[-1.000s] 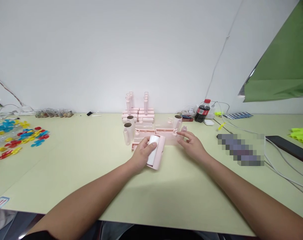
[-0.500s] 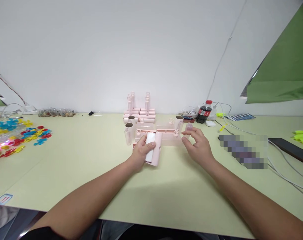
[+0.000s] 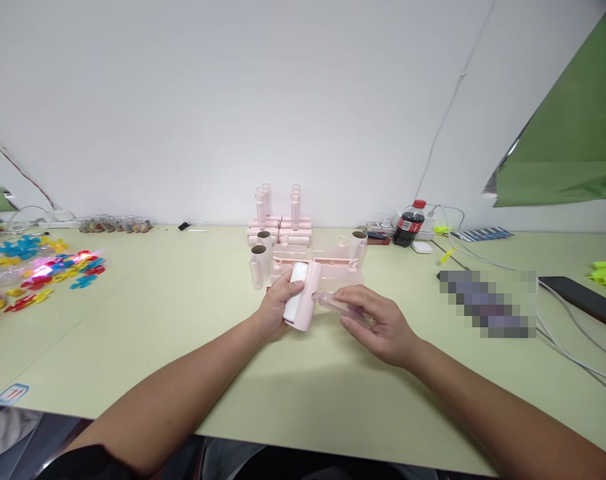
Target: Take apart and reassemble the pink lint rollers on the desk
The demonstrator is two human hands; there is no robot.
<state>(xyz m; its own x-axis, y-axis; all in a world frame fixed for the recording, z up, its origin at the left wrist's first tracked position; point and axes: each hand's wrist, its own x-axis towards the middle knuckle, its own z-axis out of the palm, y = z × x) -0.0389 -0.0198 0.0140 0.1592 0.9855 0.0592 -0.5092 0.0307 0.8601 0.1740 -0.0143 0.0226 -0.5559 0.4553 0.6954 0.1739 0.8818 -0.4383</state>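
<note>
My left hand [image 3: 279, 303] is closed around a lint roller head [image 3: 307, 303], a pink half-round cover with a white sticky roll in it, tilted above the table. In my right hand [image 3: 383, 325] is a clear pinkish handle [image 3: 337, 304], its tip at the hole in the pink cover; whether it is inserted I cannot tell. Just beyond the hands lie open pink covers [image 3: 340, 273]. Paper-cored rolls [image 3: 258, 263] stand upright at both sides of them, with a clear handle [image 3: 255, 273] by the left ones.
Finished-looking pink rollers [image 3: 295, 235] are stacked by the wall, handles upward. A cola bottle [image 3: 409, 223], cables and a black phone-like slab [image 3: 580, 300] are at the right. Colourful plastic pieces [image 3: 77, 267] lie at the left. The pale table [image 3: 133, 300] has its front edge near me.
My right hand has picked up the clear handle standing at the right and brought it left to the pink cover. The lint roller head in my left hand has tilted and shifted slightly left.
</note>
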